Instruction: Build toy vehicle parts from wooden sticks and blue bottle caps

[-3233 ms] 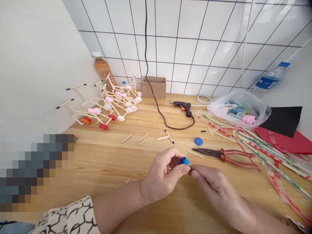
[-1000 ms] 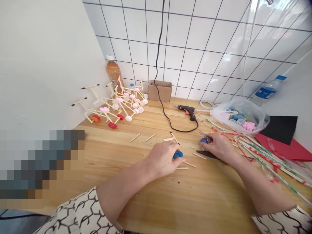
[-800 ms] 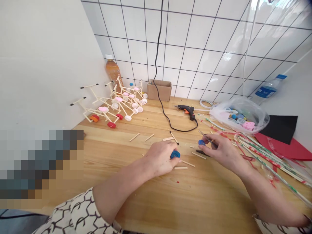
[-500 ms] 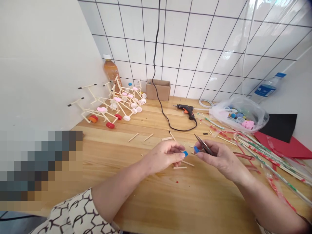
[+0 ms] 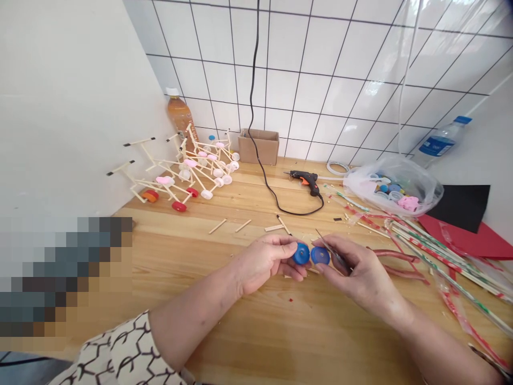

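Note:
My left hand (image 5: 276, 259) pinches a blue bottle cap (image 5: 301, 253) between thumb and fingers. In my right hand (image 5: 356, 267) is a second blue bottle cap (image 5: 320, 255), along with a pointed metal tool (image 5: 333, 252) whose handle is hidden in the palm. Both caps face me side by side, very close together, and each has a small mark at its centre. Just behind my right hand, red handles (image 5: 396, 256) lie on the table; their working end is hidden. Thin wooden sticks (image 5: 243, 225) lie beyond my left hand.
Several small stick models (image 5: 192, 171) with cap wheels stand at back left beside a drink bottle (image 5: 180, 115). A cardboard box (image 5: 260, 147), corded glue gun (image 5: 305, 179), tape roll (image 5: 337, 168) and bag of caps (image 5: 395, 187) line the back. Wrapped sticks (image 5: 444, 246) lie right.
Both caps have turned from edge-on to face me and come closer together. My right hand has tilted, bringing the metal tool's tip lower.

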{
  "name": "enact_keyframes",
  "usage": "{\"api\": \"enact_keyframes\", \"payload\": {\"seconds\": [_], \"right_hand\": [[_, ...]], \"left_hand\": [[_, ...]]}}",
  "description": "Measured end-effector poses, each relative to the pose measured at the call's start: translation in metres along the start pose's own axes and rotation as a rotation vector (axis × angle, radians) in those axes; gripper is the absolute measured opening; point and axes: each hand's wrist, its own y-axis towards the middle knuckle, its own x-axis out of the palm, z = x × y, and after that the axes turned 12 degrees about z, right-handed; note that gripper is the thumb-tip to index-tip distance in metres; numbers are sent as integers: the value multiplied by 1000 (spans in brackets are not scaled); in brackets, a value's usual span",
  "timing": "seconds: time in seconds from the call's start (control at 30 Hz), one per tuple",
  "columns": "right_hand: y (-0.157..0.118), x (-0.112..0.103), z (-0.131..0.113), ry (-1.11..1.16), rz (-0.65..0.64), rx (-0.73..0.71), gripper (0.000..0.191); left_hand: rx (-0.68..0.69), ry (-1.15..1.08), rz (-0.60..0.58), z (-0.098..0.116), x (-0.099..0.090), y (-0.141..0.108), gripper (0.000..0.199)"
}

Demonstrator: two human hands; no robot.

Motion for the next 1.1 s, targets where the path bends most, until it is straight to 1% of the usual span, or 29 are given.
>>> {"api": "enact_keyframes", "payload": {"seconds": [0.13, 0.23, 0.3, 0.4, 0.53, 0.63, 0.7, 0.8, 0.93, 1.1], "right_hand": [[-2, -1, 3, -64, -23, -110, 14], [-3, -2, 2, -123, -40, -138, 16], [-3, -2, 2, -123, -50, -135, 17], [-4, 1, 2, -54, -69, -74, 19], [-5, 6, 2, 127, -102, 97, 22], [-3, 7, -1, 253, -100, 198, 23], [-1, 5, -4, 286, -89, 236, 22], [1, 2, -7, 287, -101, 256, 20], [1, 0, -8, 286, -113, 242, 20], [-2, 2, -8, 307, -42, 218, 18]], "left_hand": [[47, 49, 44, 0, 2, -1, 31], [72, 75, 43, -1, 3, -1, 34], [78, 86, 41, -3, 4, -1, 34], [81, 99, 35, -6, 6, -1, 33], [70, 108, 19, -7, 6, -2, 33], [42, 95, 27, -7, 5, -1, 35], [23, 84, 33, -8, 5, -1, 37], [14, 50, 41, -8, 5, -1, 38], [19, 13, 33, -7, 6, -1, 32], [24, -9, 40, -7, 7, -2, 32]]}}
